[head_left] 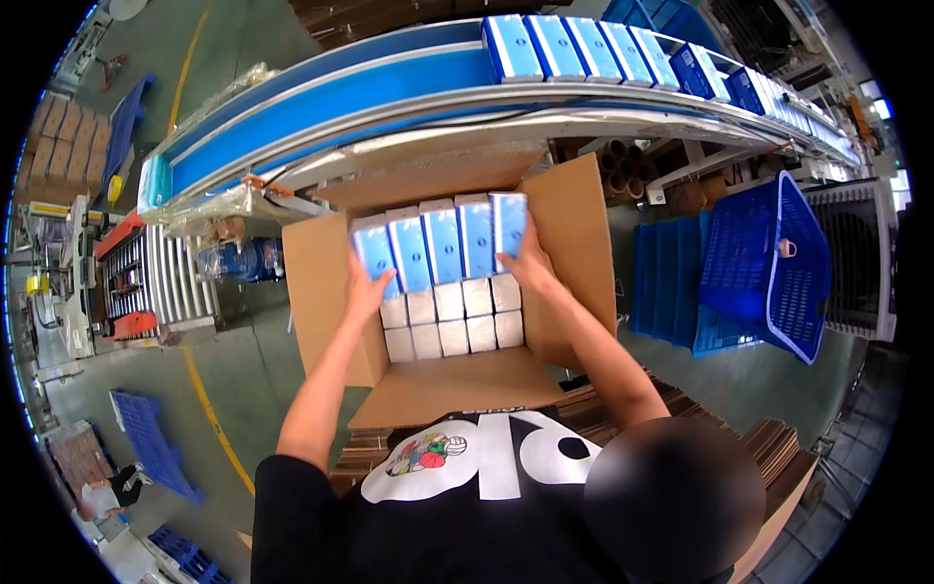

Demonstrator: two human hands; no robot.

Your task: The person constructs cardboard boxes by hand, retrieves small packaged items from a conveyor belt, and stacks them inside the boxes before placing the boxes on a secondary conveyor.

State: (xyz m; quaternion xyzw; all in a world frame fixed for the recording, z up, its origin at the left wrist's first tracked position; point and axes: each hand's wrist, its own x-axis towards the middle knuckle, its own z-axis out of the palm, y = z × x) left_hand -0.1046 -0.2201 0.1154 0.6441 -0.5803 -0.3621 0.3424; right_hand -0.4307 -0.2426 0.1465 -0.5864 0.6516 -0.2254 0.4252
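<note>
A row of several blue-and-white tissue packs point(441, 245) is squeezed between my two hands at the far side of an open cardboard carton point(457, 387). My left hand point(368, 288) presses on the row's left end, thumb on the near face. At the right end, my right hand point(527, 261) grips the outermost pack, which tilts slightly. Below the row, white pack ends point(450, 337) fill the near part of the carton in two lines. The carton's flaps are folded outward. The undersides of the held packs are hidden, so I cannot tell whether they touch the carton's contents.
Beyond the carton runs a blue belt conveyor point(331, 100) carrying more tissue packs point(584, 51) at its right. Blue plastic baskets point(744, 263) stand on the right. To the left are a roller conveyor point(175, 273) and a blue pallet point(156, 443). Flattened cardboard point(778, 453) lies near me; another person point(105, 496) is lower left.
</note>
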